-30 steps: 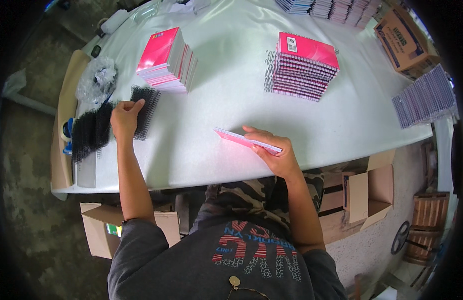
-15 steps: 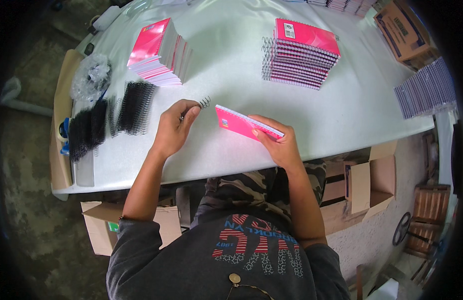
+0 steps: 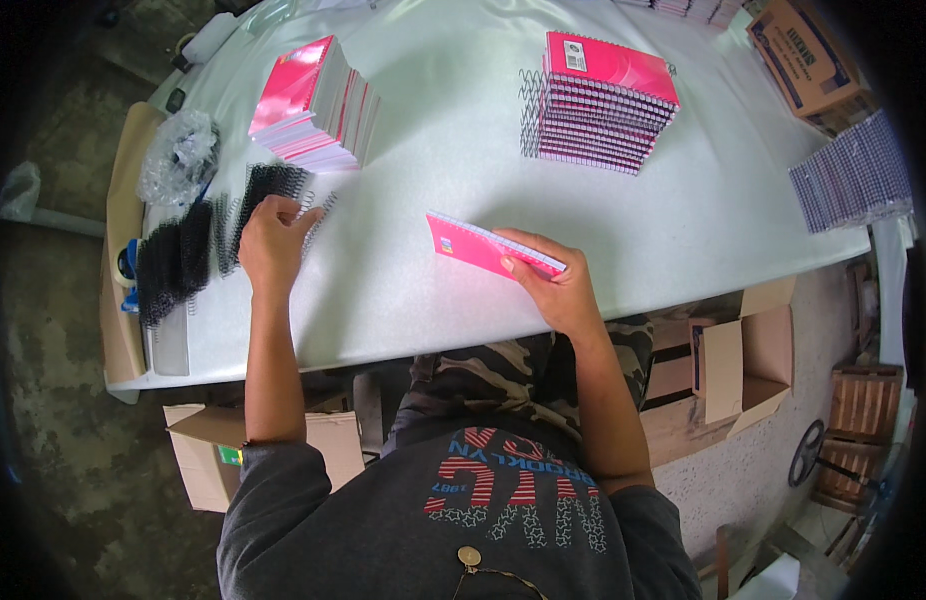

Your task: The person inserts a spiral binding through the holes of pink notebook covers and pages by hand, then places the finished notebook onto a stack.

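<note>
Left hand (image 3: pixel 271 245), narrowed, is back at the left-side black spiral coils (image 3: pixel 271 182), grip unclear; right hand (image 3: pixel 565 288) holds the still-uncoiled pink notebook (image 3: pixel 473 247).

Coils (image 3: pixel 268 182) left of notebook (image 3: pixel 473 246)

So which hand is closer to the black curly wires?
The left hand. It is right at the near edge of one bunch of the black curly wires. The right hand is farther away, off to their right, holding a pink notebook.
</note>
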